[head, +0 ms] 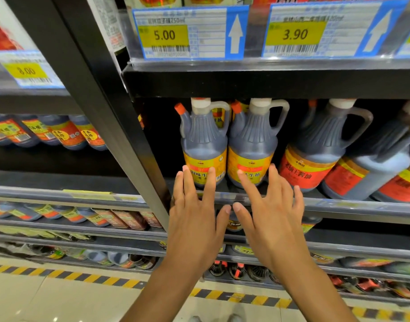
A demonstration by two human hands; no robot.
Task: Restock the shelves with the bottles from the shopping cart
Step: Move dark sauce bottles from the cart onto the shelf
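Two dark soy sauce jugs with yellow labels stand side by side at the front of the shelf [338,205]: the left jug [203,140] and the right jug [251,142]. My left hand [194,210] is spread flat, its fingertips touching the left jug's label. My right hand [271,210] is spread the same way, its index finger on the right jug's label. Neither hand holds anything. The shopping cart is out of view.
Red-labelled jugs [313,156] stand to the right on the same shelf. A black upright post [101,108] divides the bays; smaller bottles [67,133] fill the left bay. Price tags [190,32] hang above. Lower shelves hold more bottles. Hazard-striped tape [106,278] marks the floor.
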